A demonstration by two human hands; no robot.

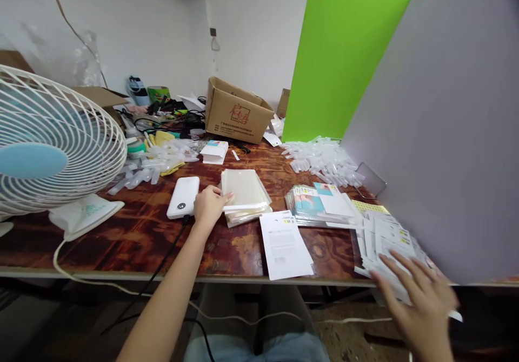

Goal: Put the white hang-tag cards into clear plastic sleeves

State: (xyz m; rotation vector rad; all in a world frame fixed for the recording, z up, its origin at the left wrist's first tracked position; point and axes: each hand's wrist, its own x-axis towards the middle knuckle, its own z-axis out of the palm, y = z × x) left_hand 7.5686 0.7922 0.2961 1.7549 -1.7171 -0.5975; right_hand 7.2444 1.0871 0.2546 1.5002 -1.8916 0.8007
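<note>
My left hand [210,206] is at the left edge of a stack of clear plastic sleeves [243,188], its fingers curled and its thumb lying over the stack's edge. Over a spread pile of white printed cards [385,235] at the right table edge is my right hand [419,291], slightly blurred, fingers spread and palm down. Several white cards [285,245] lie overlapping near the front edge between my hands. Behind them sits a stack of filled clear packets [318,205] with blue and white cards inside.
A white fan [60,151] and a white power bank [183,197] with a black cable stand left. Translucent plastic pieces [324,159] are heaped at the back right, beside a green panel [344,53] and a grey panel [438,135]. A cardboard box [237,113] sits behind.
</note>
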